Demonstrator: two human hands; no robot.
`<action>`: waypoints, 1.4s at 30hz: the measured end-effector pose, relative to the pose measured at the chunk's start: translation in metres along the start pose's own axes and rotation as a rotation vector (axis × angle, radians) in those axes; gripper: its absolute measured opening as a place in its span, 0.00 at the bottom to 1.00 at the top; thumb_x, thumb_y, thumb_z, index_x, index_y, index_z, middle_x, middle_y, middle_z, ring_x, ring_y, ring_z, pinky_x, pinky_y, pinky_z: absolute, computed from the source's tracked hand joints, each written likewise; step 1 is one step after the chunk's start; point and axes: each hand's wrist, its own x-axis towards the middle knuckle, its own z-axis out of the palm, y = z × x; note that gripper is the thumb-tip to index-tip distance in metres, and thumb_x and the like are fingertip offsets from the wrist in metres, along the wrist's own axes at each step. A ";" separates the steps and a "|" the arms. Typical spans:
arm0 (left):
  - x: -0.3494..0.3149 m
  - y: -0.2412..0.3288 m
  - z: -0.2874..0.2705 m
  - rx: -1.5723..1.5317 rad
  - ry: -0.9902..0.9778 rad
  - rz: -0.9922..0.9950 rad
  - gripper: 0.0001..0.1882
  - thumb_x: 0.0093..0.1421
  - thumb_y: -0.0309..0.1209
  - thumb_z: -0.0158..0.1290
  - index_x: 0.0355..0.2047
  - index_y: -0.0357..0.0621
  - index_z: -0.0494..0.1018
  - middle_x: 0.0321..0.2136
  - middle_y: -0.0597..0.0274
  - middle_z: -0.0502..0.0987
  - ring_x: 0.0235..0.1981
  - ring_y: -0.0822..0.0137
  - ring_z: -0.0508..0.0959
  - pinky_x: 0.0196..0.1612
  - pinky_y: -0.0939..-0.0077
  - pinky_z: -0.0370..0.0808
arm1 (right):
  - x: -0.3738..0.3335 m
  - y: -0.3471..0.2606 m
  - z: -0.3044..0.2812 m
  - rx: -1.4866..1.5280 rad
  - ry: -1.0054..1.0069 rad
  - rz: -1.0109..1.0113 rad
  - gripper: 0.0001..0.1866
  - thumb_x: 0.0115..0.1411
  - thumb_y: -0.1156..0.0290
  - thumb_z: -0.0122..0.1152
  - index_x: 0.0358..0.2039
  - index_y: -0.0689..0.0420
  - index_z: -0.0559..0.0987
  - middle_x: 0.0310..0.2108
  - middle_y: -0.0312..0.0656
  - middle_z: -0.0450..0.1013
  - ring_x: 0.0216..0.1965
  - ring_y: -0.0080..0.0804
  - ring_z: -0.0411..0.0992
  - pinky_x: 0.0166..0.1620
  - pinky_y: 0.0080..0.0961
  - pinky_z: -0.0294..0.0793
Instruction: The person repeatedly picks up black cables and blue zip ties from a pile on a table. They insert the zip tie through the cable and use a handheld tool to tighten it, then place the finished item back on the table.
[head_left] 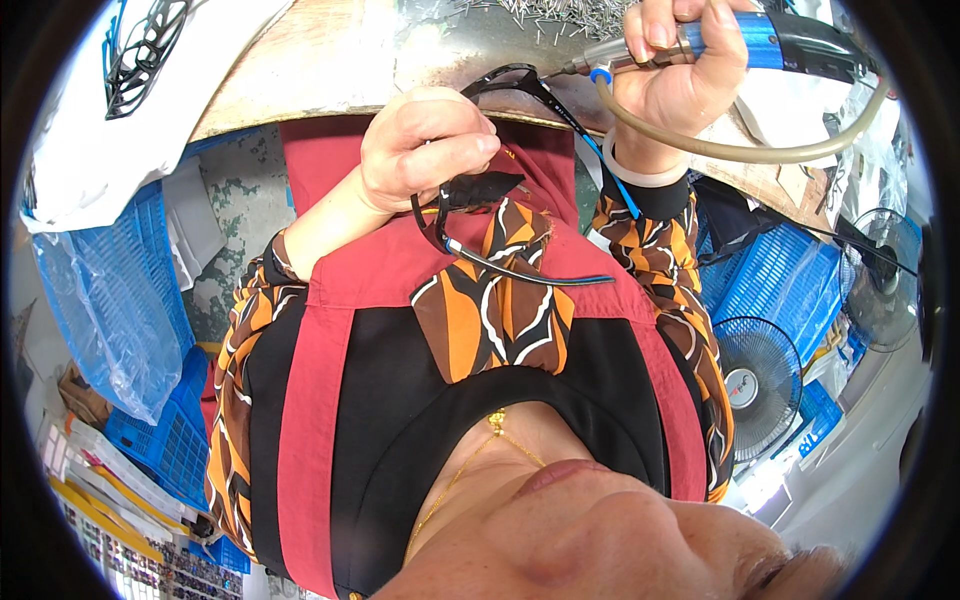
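My left hand (pixel 425 145) is closed around the front of a black eyeglass frame (pixel 515 78), and part of the frame is hidden behind the fingers. One temple arm with a blue inner side runs down to the right past my right wrist. The other temple arm curves across my chest. My right hand (pixel 690 85) grips a blue and black powered screwdriver (pixel 765 42) with a metal nose. Its tip points left and meets the frame near the hinge, though I cannot tell whether it touches. A tan hose (pixel 740 150) loops from its nose to its rear end.
A pile of small metal screws (pixel 575 15) lies on the worn bench (pixel 320 70) at the far side. More black eyeglass frames (pixel 145 60) rest on white cloth at far left. Blue crates (pixel 150 270) stand at left, others (pixel 775 280) at right near a fan (pixel 745 388).
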 end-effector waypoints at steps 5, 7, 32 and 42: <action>0.003 0.002 0.002 0.028 0.019 0.008 0.20 0.47 0.16 0.64 0.43 0.36 0.77 0.35 0.56 0.74 0.30 0.61 0.80 0.29 0.70 0.79 | 0.002 -0.002 0.002 -0.059 -0.027 0.040 0.15 0.66 0.69 0.57 0.52 0.50 0.70 0.27 0.33 0.66 0.19 0.21 0.63 0.20 0.16 0.62; 0.004 0.002 0.002 0.021 0.008 0.001 0.20 0.47 0.16 0.65 0.43 0.36 0.77 0.35 0.57 0.75 0.30 0.60 0.80 0.29 0.70 0.79 | 0.006 -0.004 -0.002 -0.751 -0.245 -0.191 0.15 0.66 0.69 0.56 0.52 0.50 0.70 0.27 0.33 0.66 0.19 0.21 0.63 0.20 0.17 0.62; 0.032 0.036 -0.096 0.393 0.008 -0.003 0.41 0.39 0.57 0.73 0.48 0.42 0.77 0.40 0.60 0.77 0.40 0.62 0.75 0.44 0.67 0.73 | -0.018 -0.088 -0.017 -0.838 -0.085 0.076 0.14 0.65 0.73 0.58 0.50 0.51 0.69 0.27 0.33 0.66 0.19 0.19 0.61 0.20 0.18 0.60; 0.011 0.067 -0.187 1.533 -0.398 -0.049 0.17 0.49 0.43 0.70 0.36 0.54 0.78 0.31 0.75 0.74 0.31 0.72 0.75 0.33 0.75 0.69 | 0.037 -0.166 -0.053 -1.803 0.225 -0.807 0.34 0.62 0.67 0.68 0.62 0.65 0.62 0.58 0.51 0.63 0.57 0.41 0.65 0.59 0.37 0.66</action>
